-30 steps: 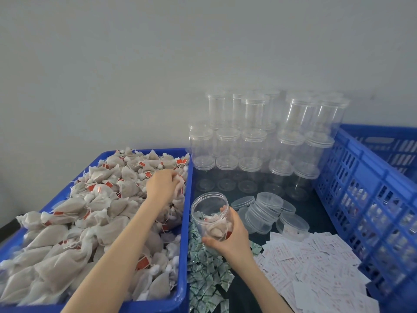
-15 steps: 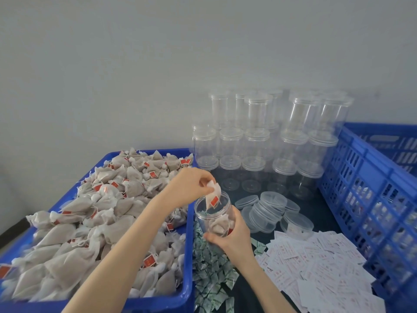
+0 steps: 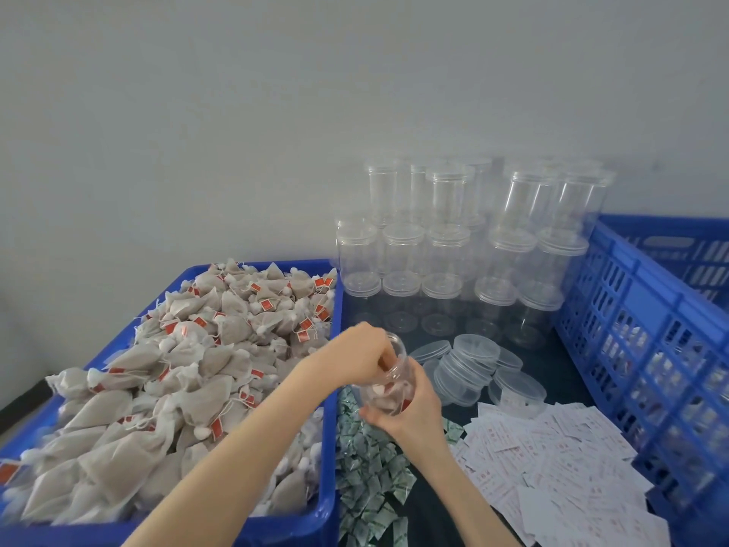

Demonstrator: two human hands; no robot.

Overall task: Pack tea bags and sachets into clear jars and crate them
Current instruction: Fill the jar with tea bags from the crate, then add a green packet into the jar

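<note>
left hand [image 3: 357, 355] fingers apparently curled, right hand [image 3: 410, 414] gripping

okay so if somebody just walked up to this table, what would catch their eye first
Probably the blue tub on the left, heaped with tea bags. Next, the stacked clear jars against the back wall. In front, the right hand grips an open jar while the left hand reaches into its mouth.

Tea-bag tray [image 3: 331, 388] left, crate [image 3: 631, 309] right, jars [image 3: 445, 254] between.
</note>
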